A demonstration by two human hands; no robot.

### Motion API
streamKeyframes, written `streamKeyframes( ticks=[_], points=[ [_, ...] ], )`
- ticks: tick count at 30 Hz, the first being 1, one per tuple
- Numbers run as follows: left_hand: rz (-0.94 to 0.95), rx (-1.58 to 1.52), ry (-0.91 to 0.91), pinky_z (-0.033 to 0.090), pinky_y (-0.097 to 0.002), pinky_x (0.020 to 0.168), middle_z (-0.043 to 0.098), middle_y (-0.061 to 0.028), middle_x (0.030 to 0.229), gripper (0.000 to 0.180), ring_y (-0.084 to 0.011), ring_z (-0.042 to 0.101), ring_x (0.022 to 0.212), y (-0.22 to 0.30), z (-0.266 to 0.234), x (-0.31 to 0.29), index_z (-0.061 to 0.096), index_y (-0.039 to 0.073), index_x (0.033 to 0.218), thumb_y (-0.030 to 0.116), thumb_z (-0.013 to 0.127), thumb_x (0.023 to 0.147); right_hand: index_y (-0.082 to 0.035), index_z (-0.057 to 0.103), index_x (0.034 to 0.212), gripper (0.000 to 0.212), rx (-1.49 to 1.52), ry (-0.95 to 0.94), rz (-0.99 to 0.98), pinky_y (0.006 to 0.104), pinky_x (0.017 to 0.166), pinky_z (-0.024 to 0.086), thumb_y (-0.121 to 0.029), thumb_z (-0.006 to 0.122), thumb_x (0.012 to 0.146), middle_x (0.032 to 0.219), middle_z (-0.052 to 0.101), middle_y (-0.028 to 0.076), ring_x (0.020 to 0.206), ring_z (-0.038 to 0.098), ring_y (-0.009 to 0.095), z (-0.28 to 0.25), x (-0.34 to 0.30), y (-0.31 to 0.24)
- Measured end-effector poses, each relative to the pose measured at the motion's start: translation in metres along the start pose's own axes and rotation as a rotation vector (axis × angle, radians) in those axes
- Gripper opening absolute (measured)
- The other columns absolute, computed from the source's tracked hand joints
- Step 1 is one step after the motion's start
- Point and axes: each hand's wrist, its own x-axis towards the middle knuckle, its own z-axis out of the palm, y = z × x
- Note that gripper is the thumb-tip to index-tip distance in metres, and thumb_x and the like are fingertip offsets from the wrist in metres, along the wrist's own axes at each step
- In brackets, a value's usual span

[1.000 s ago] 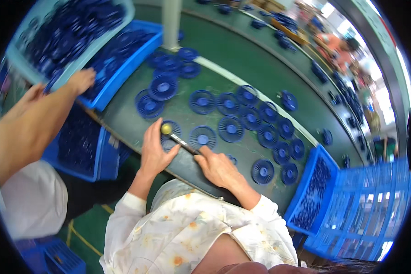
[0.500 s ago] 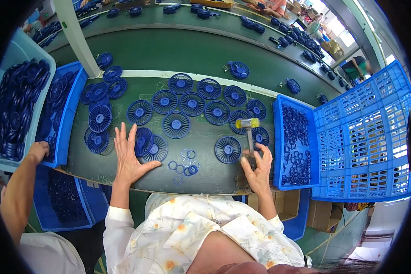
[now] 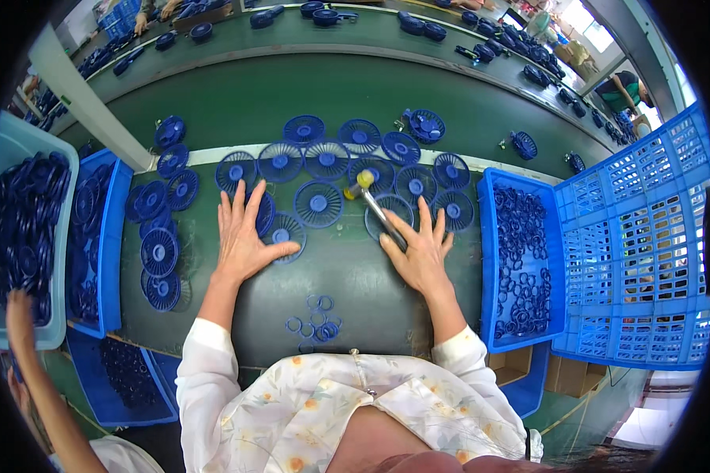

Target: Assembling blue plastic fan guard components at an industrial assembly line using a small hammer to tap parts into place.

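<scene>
- Near edge of worktop (image 3: 355, 285), left of its middle: one cluster of small blue rings (image 3: 293, 324), about nine, some overlapping; exact count cannot be certified.
- Below the near edge at left: one blue lower bin (image 3: 159, 386) with small dark parts, too many to count.
- Left edge: two bins side by side, one pale-blue bin (image 3: 72, 185) and one blue bin (image 3: 112, 260), both holding blue parts in uncounted quantity. One co-worker's hand (image 3: 20, 306), blurred, is at the pale one.
- Right edge: one ring bin (image 3: 562, 260) of blue rings, uncounted; beside it, one perforated blue crate (image 3: 627, 244) stands tilted.
- Hands, two. Left hand (image 3: 243, 240): spread wide, palm down, partly covering two discs. Right hand (image 3: 422, 252): holding one mallet (image 3: 360, 184) by the handle, fingers fanned.
- Mallet: one yellow head, over a disc right of centre; contact cannot be determined.
- Slotted blue discs (image 3: 318, 203): fourteen visible across the middle and far part, including the two at the left hand; at least seven more overlap toward the left edge.
- Beyond the pale strip (image 3: 201, 156) at the far edge: one green belt (image 3: 292, 91) with four round blue assemblies (image 3: 426, 126).
</scene>
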Motion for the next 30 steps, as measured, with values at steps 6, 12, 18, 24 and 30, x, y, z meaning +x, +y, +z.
streamKeyframes(
  ticks=[6,12,18,24,30],
  points=[
    [0.008,-0.014,0.151,0.018,-0.0597,0.123,0.031,-0.0278,0.160,0.119,-0.0513,0.022,0.150,0.021,0.055,0.132,0.034,0.020,0.159,0.074,0.080,0.063,-0.039,0.063,0.138,0.050,-0.009,0.089,0.029,0.0753,0.115,0.015,-0.049,0.070,0.089,0.163,0.032,0.016,0.150,0.020,0.051,0.004,0.124,0.020],
    [-0.036,0.066,0.279,0.018,-0.0613,0.122,0.034,-0.0254,0.160,0.097,-0.0432,0.022,0.152,0.057,0.112,0.231,0.034,0.012,0.157,0.064,0.071,0.084,-0.034,0.062,0.138,0.051,0.001,0.207,0.087,0.0678,0.112,0.034,-0.043,0.072,0.089,0.160,0.039,0.013,0.149,0.029,0.046,0.003,0.220,0.049],
    [0.062,-0.074,0.187,0.017,-0.0730,0.115,0.026,-0.0249,0.163,0.088,-0.0473,0.019,0.152,0.086,0.098,0.214,0.034,0.014,0.157,0.059,0.067,0.088,-0.018,0.072,0.124,0.040,-0.018,0.526,-0.121,0.0480,0.101,0.050,-0.032,0.075,0.086,0.125,0.068,0.017,0.117,0.063,0.037,-0.014,0.235,0.083],
    [0.198,-0.191,0.260,0.022,-0.0603,0.121,0.037,-0.0265,0.157,0.078,-0.0458,0.027,0.150,0.078,0.050,0.090,0.043,0.012,0.152,0.046,0.072,0.088,-0.014,0.062,0.139,0.047,0.247,0.501,0.027,0.0444,0.101,0.047,-0.036,0.064,0.098,0.128,0.066,0.017,0.116,0.063,0.036,-0.022,0.178,0.119],
    [-0.293,0.190,0.554,0.027,-0.0581,0.118,0.038,-0.0296,0.153,0.097,-0.0516,0.028,0.146,-0.013,-0.074,-0.018,0.042,0.009,0.149,0.049,0.085,0.072,-0.021,0.054,0.145,0.043,0.893,0.176,0.223,0.0220,0.047,0.050,-0.029,0.062,0.104,0.092,0.067,0.005,0.066,0.069,0.011,-0.031,0.060,0.016]
  ],
)
